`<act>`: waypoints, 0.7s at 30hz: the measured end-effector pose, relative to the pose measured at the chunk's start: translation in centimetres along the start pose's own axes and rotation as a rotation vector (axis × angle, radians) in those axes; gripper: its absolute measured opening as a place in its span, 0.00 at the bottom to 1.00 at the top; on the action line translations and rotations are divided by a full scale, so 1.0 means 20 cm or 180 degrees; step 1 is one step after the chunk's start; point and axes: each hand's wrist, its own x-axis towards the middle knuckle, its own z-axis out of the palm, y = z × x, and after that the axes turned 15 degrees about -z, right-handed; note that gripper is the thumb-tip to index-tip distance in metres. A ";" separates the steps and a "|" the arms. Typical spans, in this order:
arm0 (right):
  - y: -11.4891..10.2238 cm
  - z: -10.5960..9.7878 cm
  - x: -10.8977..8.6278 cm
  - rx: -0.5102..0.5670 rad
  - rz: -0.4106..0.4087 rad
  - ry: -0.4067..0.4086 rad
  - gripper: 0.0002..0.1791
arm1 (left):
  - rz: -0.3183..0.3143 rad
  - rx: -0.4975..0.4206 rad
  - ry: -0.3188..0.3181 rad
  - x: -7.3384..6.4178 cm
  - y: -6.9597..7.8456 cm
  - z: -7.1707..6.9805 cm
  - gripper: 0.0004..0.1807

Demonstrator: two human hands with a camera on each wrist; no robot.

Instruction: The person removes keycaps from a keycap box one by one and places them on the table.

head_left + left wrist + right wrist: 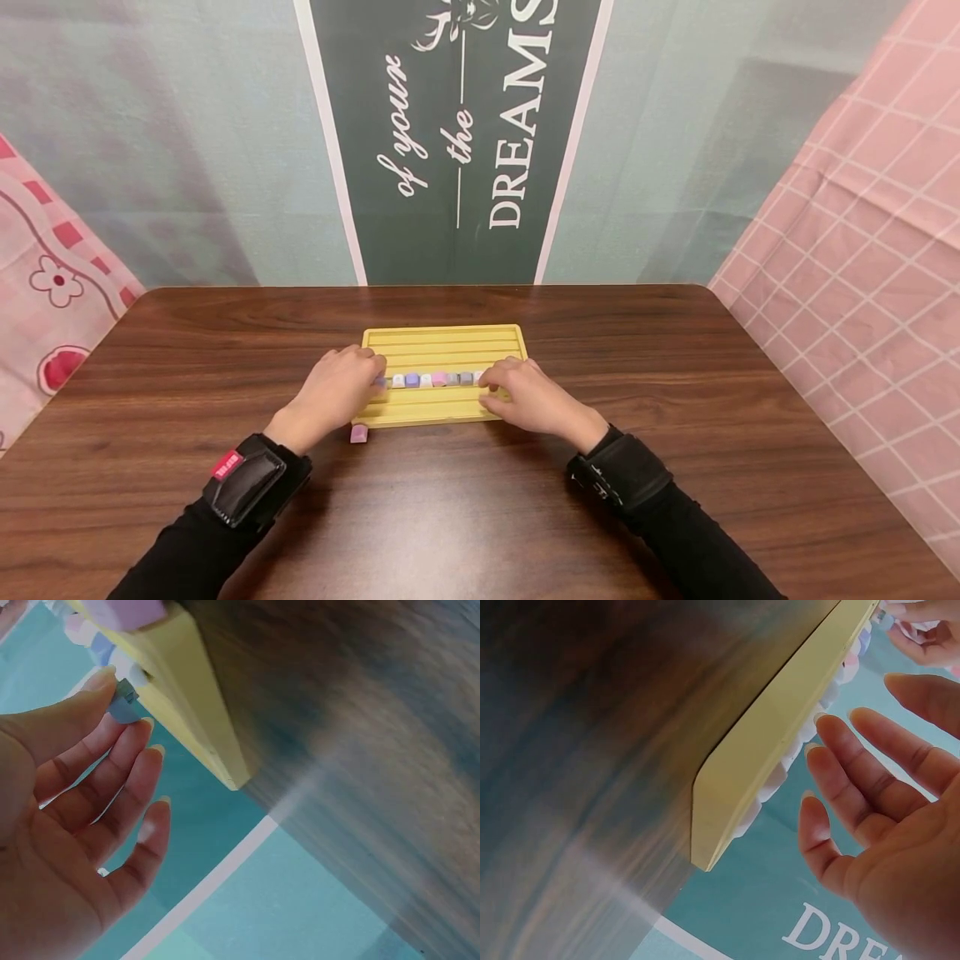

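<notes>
A yellow ridged tray [420, 407] lies on the table, with a row of white, purple, pink and grey keycaps [439, 379] along one groove. At the row's left end, my left hand [341, 383] pinches a blue-grey keycap [124, 703] between thumb and fingertips. My right hand [534, 397] hovers over the tray's right side with fingers loosely bent, holding nothing; it hides that end of the row in the head view. More keycaps [771, 785] show along the tray's edge in the right wrist view.
A single pink keycap [359, 433] sits on the brown wooden table [465, 517] by the tray's near left corner. Behind the table hangs a green cloth [465, 250] with white lettering; a pink checked cloth [862, 250] hangs at the right.
</notes>
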 end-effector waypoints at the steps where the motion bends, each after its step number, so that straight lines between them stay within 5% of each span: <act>1: 0.00 0.00 0.00 -0.0006 -0.0019 0.0002 0.10 | 0.0005 -0.0009 0.0000 0.00 0.01 -0.01 0.09; 21: -0.04 0.02 0.00 -0.0117 -0.0234 0.0002 0.09 | 0.0305 -0.0010 -0.0090 -0.13 0.07 -0.05 0.10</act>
